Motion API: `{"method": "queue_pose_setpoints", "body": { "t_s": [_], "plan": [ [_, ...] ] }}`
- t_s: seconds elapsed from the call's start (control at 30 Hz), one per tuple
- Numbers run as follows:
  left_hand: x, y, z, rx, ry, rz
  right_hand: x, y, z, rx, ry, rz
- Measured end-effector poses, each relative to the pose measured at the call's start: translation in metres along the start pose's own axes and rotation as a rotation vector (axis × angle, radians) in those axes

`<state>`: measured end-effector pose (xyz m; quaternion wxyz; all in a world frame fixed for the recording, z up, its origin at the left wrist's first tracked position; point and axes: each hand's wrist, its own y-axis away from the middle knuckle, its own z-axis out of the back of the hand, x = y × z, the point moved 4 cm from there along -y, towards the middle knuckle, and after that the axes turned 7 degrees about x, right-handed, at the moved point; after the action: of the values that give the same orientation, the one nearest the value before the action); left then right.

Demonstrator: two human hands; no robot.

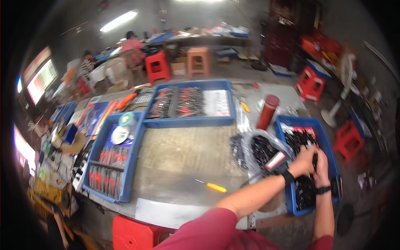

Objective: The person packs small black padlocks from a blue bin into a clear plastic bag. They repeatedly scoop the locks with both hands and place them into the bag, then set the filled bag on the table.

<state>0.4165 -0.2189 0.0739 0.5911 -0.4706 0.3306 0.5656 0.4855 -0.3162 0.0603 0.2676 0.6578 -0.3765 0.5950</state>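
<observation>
Grey walls [246, 12] surround the room, lit by a fluorescent tube [118, 21] and bright left-hand windows [41, 81]. Red plastic stools [156, 57], an orange stool [198, 52] and a white pedestal fan [345, 70] stand on the grey floor [254, 77]; a dark-red door [281, 41] is behind.

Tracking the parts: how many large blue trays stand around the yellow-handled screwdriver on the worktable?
3: a left tray, a far tray, and a right tray beneath the left hand and right hand. None there looks hidden.

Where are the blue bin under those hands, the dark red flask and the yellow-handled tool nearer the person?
Blue bin [308, 121]: head view, on its far wall.
Dark red flask [267, 113]: head view, middle of its body.
Yellow-handled tool [216, 187]: head view, on its handle.
</observation>
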Motion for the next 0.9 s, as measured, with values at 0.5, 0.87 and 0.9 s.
{"method": "queue_pose_setpoints", "body": {
  "t_s": [0.5, 0.87, 0.9],
  "plan": [
    [0.000, 0.040, 0.100, -0.051, -0.143, 0.050, 0.014, -0.012, -0.115, 0.061, -0.014, -0.026],
    [0.062, 0.072, 0.138, -0.102, -0.261, 0.149, -0.064, -0.038, -0.154, 0.102, 0.381, -0.075],
    [0.065, 0.071, 0.137, -0.112, -0.265, 0.131, -0.066, -0.039, -0.153, 0.083, 0.432, -0.107]
  ]
}}
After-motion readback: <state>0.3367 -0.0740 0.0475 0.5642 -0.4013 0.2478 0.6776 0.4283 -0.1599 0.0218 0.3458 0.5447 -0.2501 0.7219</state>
